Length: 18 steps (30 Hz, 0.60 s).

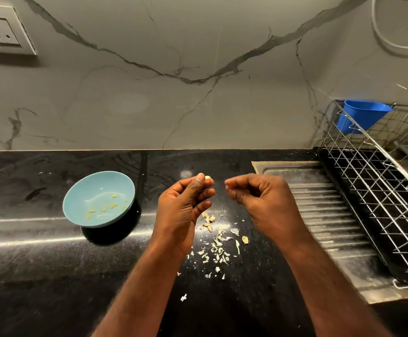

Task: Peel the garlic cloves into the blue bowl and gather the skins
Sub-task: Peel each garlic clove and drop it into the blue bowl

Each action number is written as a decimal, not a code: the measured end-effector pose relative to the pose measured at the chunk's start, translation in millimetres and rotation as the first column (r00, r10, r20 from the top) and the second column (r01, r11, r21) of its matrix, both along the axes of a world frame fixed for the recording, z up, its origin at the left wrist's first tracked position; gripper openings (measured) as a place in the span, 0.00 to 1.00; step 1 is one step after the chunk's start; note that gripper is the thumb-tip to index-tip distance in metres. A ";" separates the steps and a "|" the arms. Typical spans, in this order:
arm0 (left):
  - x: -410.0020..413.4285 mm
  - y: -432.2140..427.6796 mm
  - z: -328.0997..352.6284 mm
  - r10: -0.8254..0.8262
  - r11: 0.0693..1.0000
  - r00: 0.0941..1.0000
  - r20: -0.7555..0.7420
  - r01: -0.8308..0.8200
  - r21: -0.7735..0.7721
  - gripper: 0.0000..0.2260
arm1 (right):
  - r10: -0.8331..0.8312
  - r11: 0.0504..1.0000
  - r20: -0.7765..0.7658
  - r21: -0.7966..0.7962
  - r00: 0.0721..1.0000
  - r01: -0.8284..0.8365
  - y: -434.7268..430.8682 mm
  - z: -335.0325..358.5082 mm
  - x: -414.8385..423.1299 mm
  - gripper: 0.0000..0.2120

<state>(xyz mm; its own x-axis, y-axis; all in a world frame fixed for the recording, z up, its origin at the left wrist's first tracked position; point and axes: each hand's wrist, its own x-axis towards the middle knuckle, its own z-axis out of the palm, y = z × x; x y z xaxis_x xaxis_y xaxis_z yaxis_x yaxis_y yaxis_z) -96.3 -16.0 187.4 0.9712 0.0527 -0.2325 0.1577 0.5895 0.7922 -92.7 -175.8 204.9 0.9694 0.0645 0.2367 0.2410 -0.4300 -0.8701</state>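
Head view: the left hand (pixel 183 205) pinches a garlic clove (pixel 208 178) at its fingertips above the black surface (pixel 40 263). The right hand (pixel 259 198), just beside it at 3 o'clock, is curled; I cannot tell whether it holds anything. The blue bowl (pixel 93 186) sits at 9 o'clock, and skins (pixel 218 246) lie scattered at 6 o'clock.

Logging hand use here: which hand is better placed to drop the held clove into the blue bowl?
Left, probably. The left hand pinches the garlic clove, and the blue bowl sits on its side; the right hand is farther away.
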 end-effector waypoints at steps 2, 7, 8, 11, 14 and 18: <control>-0.4 0.1 0.3 0.013 1.000 1.000 -0.001 -0.013 0.010 0.07 | -0.002 1.000 0.000 -0.014 1.000 0.002 -1.1 1.6 0.0 0.12; -0.3 0.8 0.4 0.047 0.999 0.999 -0.004 -0.046 0.025 0.07 | -0.060 0.997 0.038 -0.049 0.997 0.062 -1.1 5.4 -1.0 0.03; 0.0 1.0 0.3 0.048 0.998 0.999 0.000 -0.048 0.028 0.06 | -0.076 0.995 0.048 -0.062 0.996 0.078 -0.7 5.6 -0.6 0.05; -0.1 0.7 -0.4 0.040 0.999 0.999 0.006 -0.041 0.029 0.05 | -0.015 0.990 0.022 -0.139 1.000 0.018 -2.0 3.2 1.2 0.03; -0.3 0.2 -3.1 0.030 0.998 0.999 0.016 -0.031 0.062 0.06 | 0.018 0.980 -0.012 -0.196 1.000 -0.020 -2.4 -1.2 2.0 0.12; -2.9 -2.1 -6.4 -0.017 0.986 0.996 0.087 0.002 0.168 0.08 | -0.032 0.994 -0.021 -0.107 0.999 0.029 1.1 0.3 1.7 0.05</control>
